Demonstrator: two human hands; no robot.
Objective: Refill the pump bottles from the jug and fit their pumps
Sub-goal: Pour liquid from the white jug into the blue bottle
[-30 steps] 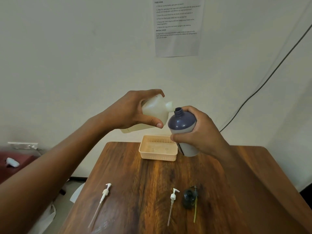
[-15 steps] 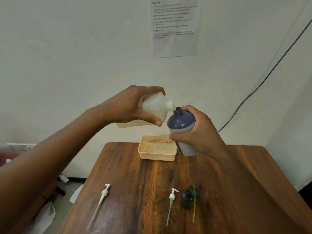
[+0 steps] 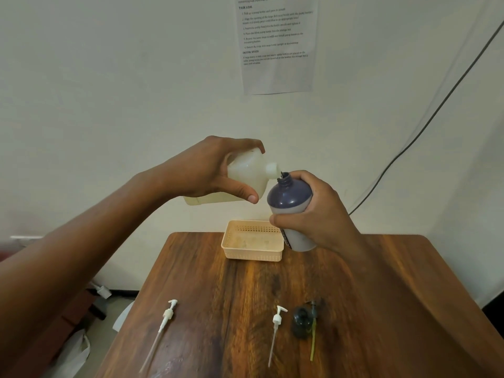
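The left hand [image 3: 210,170] is gripping the tilted jug [image 3: 245,175], its spout at the open mouth of the dark bottle [image 3: 291,211], which the right hand [image 3: 316,214] is holding above the tabletop [image 3: 245,309], at 12 o'clock from the pumps [image 3: 276,323].

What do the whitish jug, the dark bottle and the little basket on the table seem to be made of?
The whitish translucent jug looks like soft matte plastic: liquid shows dimly through its wall. The dark purple round-shouldered bottle seems glossy hard plastic, with a highlight on its shoulder. The beige rectangular basket appears moulded plastic with perforated walls. The brown table looks like varnished wood, though it could be laminate.
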